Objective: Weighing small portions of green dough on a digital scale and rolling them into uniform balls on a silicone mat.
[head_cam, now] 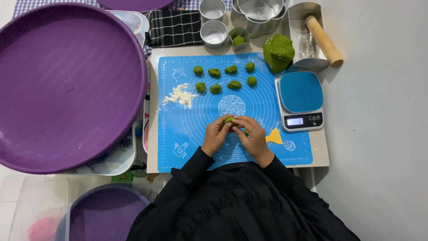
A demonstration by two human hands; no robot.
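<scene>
- Left hand (pixel 217 134) and right hand (pixel 252 136) meet over the blue mat (pixel 187 129), fingers curled around one small green dough piece (pixel 229 119) pinched between the fingertips; only its top shows
- Piece sits near mat centre, just at 6 o'clock of the flour-dusted circle (pixel 232 105)
- Judgement: light even pressure, turn the piece between fingertips, keep it over the mat so crumbs land there
- Eight dough balls (pixel 225 76) in two rows at 12 o'clock of the hands, well apart from them; big dough lump (pixel 279 52) at 1 o'clock on the mat's corner
- White crumbly pile (pixel 180 95) at 10 o'clock, clear of the hands
- Scale (pixel 300 100) at 2 o'clock, just off the mat's right edge; right elbow swing is tightest there
- Purple tray (pixel 67 85) overhangs the board's left side at 9 o'clock, limits left reach
- Open mat room: both sides of the hands and the strip between hands and ball rows
- Rolling pin (pixel 324 41) far at 1 o'clock, out of the way
</scene>
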